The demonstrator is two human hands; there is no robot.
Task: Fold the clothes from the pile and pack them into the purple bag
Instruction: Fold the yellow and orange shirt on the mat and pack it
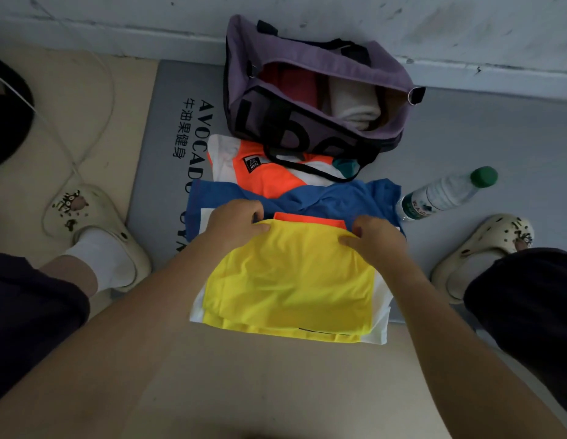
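Note:
A folded yellow garment (pixel 291 280) with white and orange panels lies on the floor in front of me. My left hand (pixel 234 220) grips its far left corner and my right hand (pixel 375 237) grips its far right corner. Beyond it lies a blue shirt (pixel 339 198), and behind that an orange and white garment (pixel 266 175). The purple bag (pixel 307 99) stands open against the wall, with a red and a cream folded item inside.
A clear water bottle (pixel 447 193) with a green cap lies to the right of the blue shirt. A grey mat (pixel 168 128) with black lettering lies under the clothes. My feet in cream clogs (pixel 95 229) (pixel 485 251) flank the clothes. A white cable (pixel 95 128) trails at left.

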